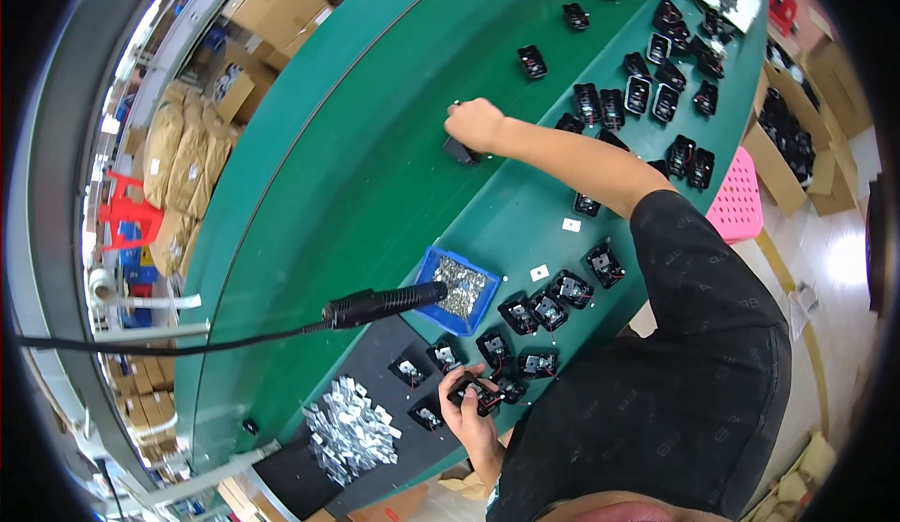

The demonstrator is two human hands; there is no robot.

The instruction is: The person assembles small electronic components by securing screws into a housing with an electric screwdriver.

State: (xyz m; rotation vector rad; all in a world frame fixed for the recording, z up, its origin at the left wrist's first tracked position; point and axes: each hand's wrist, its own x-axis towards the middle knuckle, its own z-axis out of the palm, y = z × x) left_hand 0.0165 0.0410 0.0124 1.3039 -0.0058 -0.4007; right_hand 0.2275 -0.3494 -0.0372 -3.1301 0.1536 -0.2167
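Note:
My left hand (472,421) is closed around a black plastic housing (475,395) with small parts and wires inside it, low over the near end of the green bench. Out over the green conveyor belt (375,119), my right hand (476,126) has its fingers closed at a dark housing (460,152), partly hidden under the hand. Several similar housings (547,310) lie near my left hand, with light metal pieces in them. A black electric screwdriver (384,305) hangs on its cable above a blue bin (427,269) of small metal screws.
A heap of small silver plates (352,428) lies on a black mat (389,339). More black housings (637,94) are spread along the bench, and others (532,61) sit on the belt. A pink stool (736,196) and open cardboard box (825,161) stand at the right.

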